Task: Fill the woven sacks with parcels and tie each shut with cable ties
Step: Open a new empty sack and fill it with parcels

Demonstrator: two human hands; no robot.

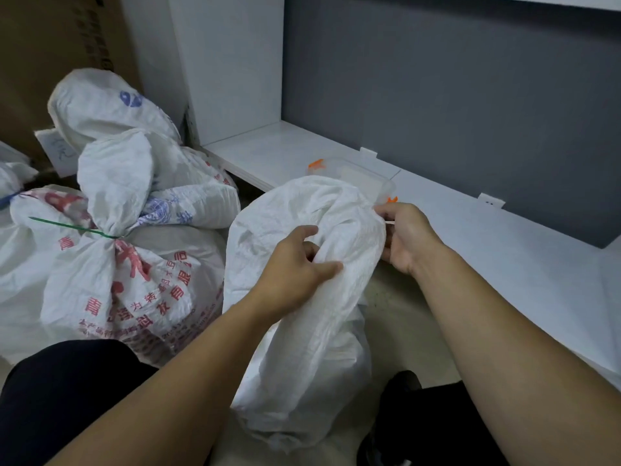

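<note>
Both hands gather the plain white woven sack's (302, 297) neck.
Left hand (295, 264) fingers curl into the bunched fabric; right hand (405, 235) pinches its edge.

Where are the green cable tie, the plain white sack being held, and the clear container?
green cable tie (72, 227), head view, its loose tail
plain white sack (309, 348), head view, its body
clear container (361, 173), head view, its lid

Both forearms are bare to the edge of view, with no sleeves, watch or rings showing. The left hand (295, 264) and right hand (406, 237) wear no gloves. Black trousers (67, 398) cover the legs, dark cloth at seven o'clock and again at five o'clock.
</note>
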